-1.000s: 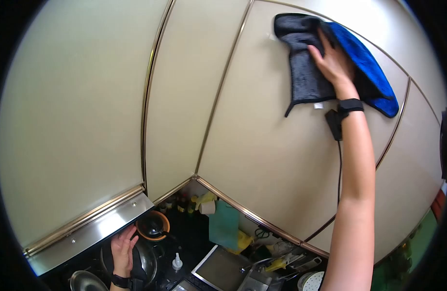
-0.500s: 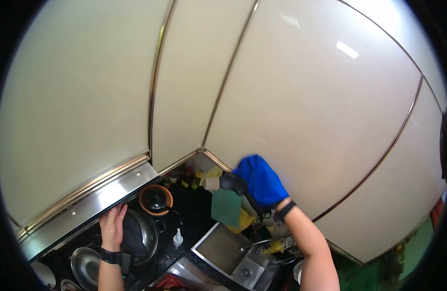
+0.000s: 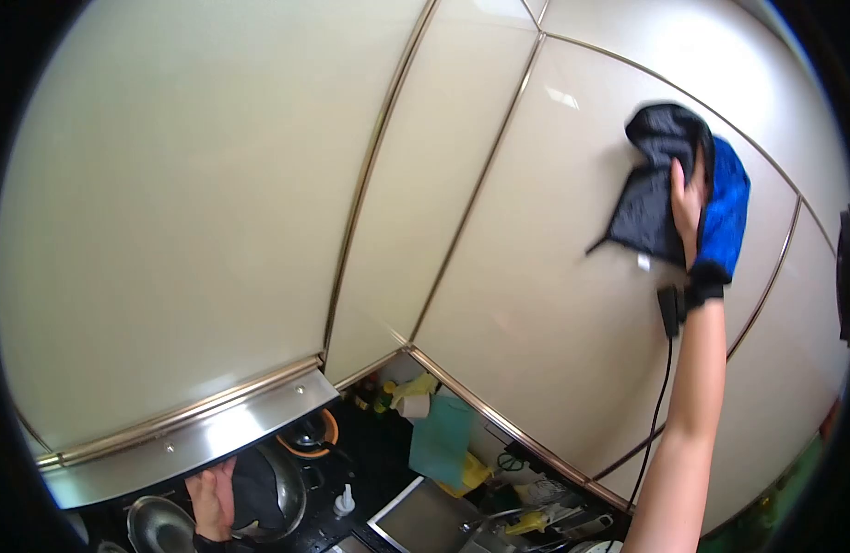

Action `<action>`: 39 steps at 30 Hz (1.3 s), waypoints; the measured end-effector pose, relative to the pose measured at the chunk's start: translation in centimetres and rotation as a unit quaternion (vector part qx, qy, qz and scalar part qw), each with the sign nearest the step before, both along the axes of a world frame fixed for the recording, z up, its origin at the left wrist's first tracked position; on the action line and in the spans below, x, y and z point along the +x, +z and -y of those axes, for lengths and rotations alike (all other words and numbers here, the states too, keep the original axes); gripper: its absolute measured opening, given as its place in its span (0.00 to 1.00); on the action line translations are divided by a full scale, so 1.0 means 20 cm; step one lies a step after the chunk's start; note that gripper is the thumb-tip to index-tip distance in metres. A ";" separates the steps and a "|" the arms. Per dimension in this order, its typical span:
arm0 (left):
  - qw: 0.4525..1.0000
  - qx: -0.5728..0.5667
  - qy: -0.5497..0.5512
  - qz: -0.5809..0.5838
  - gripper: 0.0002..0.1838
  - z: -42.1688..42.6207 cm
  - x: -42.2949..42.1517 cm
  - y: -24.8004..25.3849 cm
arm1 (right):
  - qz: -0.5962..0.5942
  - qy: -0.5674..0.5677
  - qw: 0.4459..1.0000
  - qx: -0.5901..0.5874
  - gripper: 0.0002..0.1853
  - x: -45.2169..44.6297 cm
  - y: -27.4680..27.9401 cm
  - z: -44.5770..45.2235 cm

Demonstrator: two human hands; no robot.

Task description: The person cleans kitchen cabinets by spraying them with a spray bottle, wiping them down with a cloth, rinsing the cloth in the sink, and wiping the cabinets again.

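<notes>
My right hand is raised high against the pale cabinet door. It holds a blue and black cloth mitt, its blue side over the back of my hand and a black flap spread by the thumb. A small white tag hangs from the flap. Low on the left, my left hand is at the lower edge of the steel range hood, palm showing and fingers extended, with the fingertips partly out of sight. Nothing shows in it.
Beneath the cabinets are a wok, a smaller pan, an orange-rimmed bowl with a black ladle, and a white pump bottle. A green board stands behind the sink. A dark cable hangs beside my right forearm.
My right hand has moved up and right across the cabinet door with the mitt, whose black side now shows. My left hand stays at the hood's edge. The view has tilted upward.
</notes>
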State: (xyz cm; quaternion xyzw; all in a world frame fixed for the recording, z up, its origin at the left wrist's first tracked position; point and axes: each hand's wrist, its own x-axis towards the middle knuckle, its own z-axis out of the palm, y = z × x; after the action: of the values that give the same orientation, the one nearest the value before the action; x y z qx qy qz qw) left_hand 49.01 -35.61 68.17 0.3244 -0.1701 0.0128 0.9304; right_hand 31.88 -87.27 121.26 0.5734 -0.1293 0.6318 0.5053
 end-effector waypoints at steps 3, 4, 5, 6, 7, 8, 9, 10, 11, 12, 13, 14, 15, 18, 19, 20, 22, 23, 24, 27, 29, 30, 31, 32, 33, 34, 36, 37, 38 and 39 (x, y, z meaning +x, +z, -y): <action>0.999 -0.004 0.013 0.051 0.34 -0.01 0.02 -0.06 | 0.045 -0.017 0.999 0.007 0.32 0.34 0.20 -0.01; 0.999 -0.005 0.008 0.042 0.34 -0.02 0.03 -0.05 | 0.051 -0.013 0.998 0.023 0.33 0.46 0.24 -0.02; 0.999 -0.007 0.005 0.032 0.34 -0.02 0.02 -0.04 | 0.055 -0.007 0.998 0.039 0.34 0.59 0.27 0.00; 0.999 -0.003 0.043 0.012 0.38 0.01 0.01 -0.05 | 0.041 0.014 0.998 0.042 0.34 0.74 0.33 0.06; 0.996 -0.028 0.071 -0.053 0.29 0.04 -0.08 0.10 | 0.012 -0.005 1.000 0.019 0.33 0.77 0.30 -0.07; 0.997 0.015 0.064 -0.035 0.28 0.01 -0.07 0.05 | -0.012 0.009 1.000 -0.010 0.33 0.83 0.29 -0.13; 0.997 0.063 0.049 -0.012 0.26 -0.04 -0.04 0.01 | -0.031 0.014 0.999 -0.035 0.32 0.80 0.27 -0.19; 0.997 0.061 0.049 0.007 0.26 -0.04 -0.05 0.00 | -0.086 -0.039 0.995 -0.021 0.31 0.84 0.27 -0.30; 0.996 0.068 0.054 -0.001 0.26 -0.03 -0.07 0.03 | -0.080 0.010 0.997 0.004 0.30 0.94 0.30 -0.26; 0.995 0.062 0.071 -0.024 0.25 -0.02 -0.10 0.07 | -0.073 0.061 0.995 0.027 0.29 1.05 0.32 -0.22; 0.993 0.058 0.086 -0.048 0.25 -0.02 -0.11 0.08 | -0.048 0.122 0.991 0.004 0.29 1.11 0.29 -0.18; 0.991 0.083 0.093 -0.050 0.27 -0.04 -0.10 0.02 | -0.058 0.119 0.991 0.034 0.29 1.13 0.26 -0.20; 0.990 0.093 0.086 -0.065 0.27 -0.05 -0.07 -0.04 | -0.068 0.119 0.989 0.048 0.29 1.14 0.23 -0.20; 0.994 0.096 0.037 -0.021 0.47 -0.03 -0.05 0.03 | -0.111 0.132 0.982 0.077 0.29 1.20 -0.09 -0.11; 0.991 0.114 0.071 -0.028 0.46 0.00 -0.08 0.06 | -0.118 0.142 0.979 0.082 0.29 1.20 -0.19 -0.09; 0.990 0.116 0.082 -0.026 0.44 0.01 -0.08 0.08 | -0.128 0.152 0.976 0.092 0.29 1.19 -0.33 -0.07; 0.988 0.122 0.092 -0.026 0.43 0.00 -0.08 0.09 | -0.148 0.179 0.965 0.123 0.29 1.19 -0.65 -0.05; 0.988 0.116 0.093 -0.025 0.42 0.00 -0.08 0.08 | -0.160 0.191 0.957 0.147 0.29 1.19 -0.81 -0.06; 0.989 0.112 0.093 -0.021 0.40 -0.01 -0.07 0.08 | -0.170 0.210 0.947 0.176 0.29 1.18 -0.98 -0.09; 0.990 0.101 0.099 -0.030 0.38 0.01 -0.07 0.12 | -0.196 0.262 0.902 0.281 0.29 1.14 -1.48 -0.19; 0.990 0.101 0.093 -0.016 0.37 0.00 -0.06 0.11 | -0.203 0.294 0.866 0.351 0.29 1.09 -1.77 -0.29; 0.992 0.096 0.082 -0.011 0.36 0.00 -0.06 0.11 | -0.208 0.306 0.845 0.386 0.29 1.06 -1.90 -0.35; 0.993 0.092 0.072 -0.003 0.36 0.00 -0.04 0.12 | -0.212 0.318 0.825 0.415 0.29 1.04 -1.99 -0.39; 0.993 0.097 0.071 0.007 0.36 0.01 -0.03 0.13 | -0.216 0.331 0.805 0.442 0.29 1.00 -2.05 -0.45; 0.993 0.093 0.071 0.007 0.35 0.02 -0.04 0.15 | -0.226 0.341 0.780 0.474 0.29 0.97 -2.09 -0.47; 0.994 0.090 0.068 0.007 0.35 0.02 -0.05 0.16 | -0.233 0.350 0.754 0.504 0.29 0.93 -2.11 -0.50; 0.994 0.097 0.052 0.023 0.34 0.03 -0.04 0.17 | -0.247 0.366 0.674 0.592 0.28 0.86 -2.12 -0.55; 0.994 0.095 0.044 0.032 0.33 0.03 -0.05 0.18 | -0.236 0.360 0.674 0.600 0.28 0.82 -2.15 -0.55; 0.995 0.089 0.034 0.027 0.31 0.02 -0.04 0.18 | -0.256 0.383 0.666 0.587 0.27 0.80 -2.18 -0.52; 0.995 0.093 0.026 0.030 0.31 0.02 -0.03 0.17 | -0.278 0.407 0.658 0.569 0.26 0.79 -2.20 -0.50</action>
State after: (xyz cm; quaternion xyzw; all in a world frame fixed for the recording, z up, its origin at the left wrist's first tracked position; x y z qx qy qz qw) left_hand 48.33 -36.03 71.62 0.4132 -0.1900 0.0307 0.8901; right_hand 47.61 -77.35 77.34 0.8933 -0.0707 0.3884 -0.2148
